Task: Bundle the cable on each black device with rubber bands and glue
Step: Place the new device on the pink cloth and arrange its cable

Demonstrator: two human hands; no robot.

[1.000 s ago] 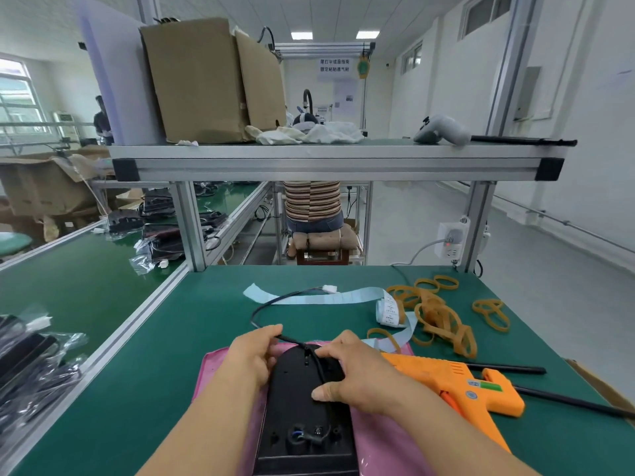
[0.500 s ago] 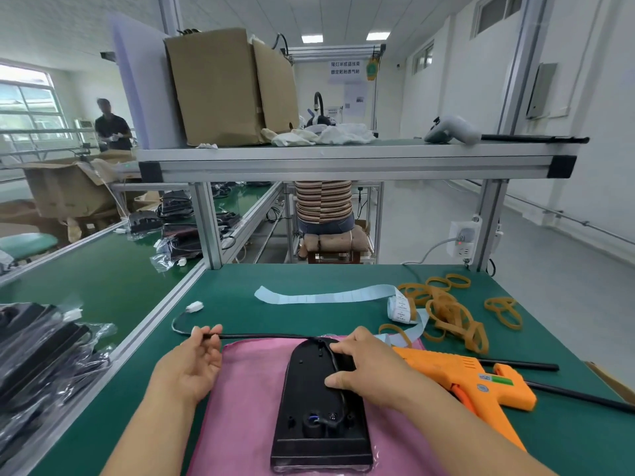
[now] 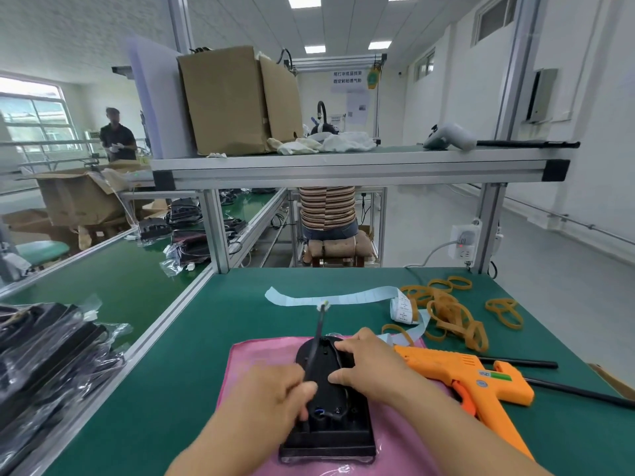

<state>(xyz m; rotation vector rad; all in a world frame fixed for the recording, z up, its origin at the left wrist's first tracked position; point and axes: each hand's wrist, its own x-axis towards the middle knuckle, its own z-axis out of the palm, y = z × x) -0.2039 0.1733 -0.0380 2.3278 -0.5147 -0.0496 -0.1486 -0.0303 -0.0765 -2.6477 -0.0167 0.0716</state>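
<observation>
Black device [image 3: 330, 403] is laid flat on pink mat [image 3: 254, 355], near edge of green surface [image 3: 237, 317], narrow rounded end pointing away. Left hand [image 3: 275, 396] is placed at the device's left edge; fingers are curled, pinching the cable [image 3: 318, 333]. The cable is held taut, running up and away from that hand to a white connector [image 3: 324, 306] raised off the surface. Right hand [image 3: 367, 367] is set on the device's upper right part: fingers bent over the edge, thumb pressed on the face; a cable loop is seen between thumb and index.

Orange glue gun [image 3: 470, 379] is laid just right of the mat, nozzle toward the right hand. Loose rubber bands [image 3: 453, 319] are piled further back on the right, next to a roll of label strip [image 3: 343, 297] unrolled to the left. Bagged black units [image 3: 51, 355] are stacked on the left. Cardboard box [image 3: 233, 101] is seen on the overhead shelf [image 3: 343, 166].
</observation>
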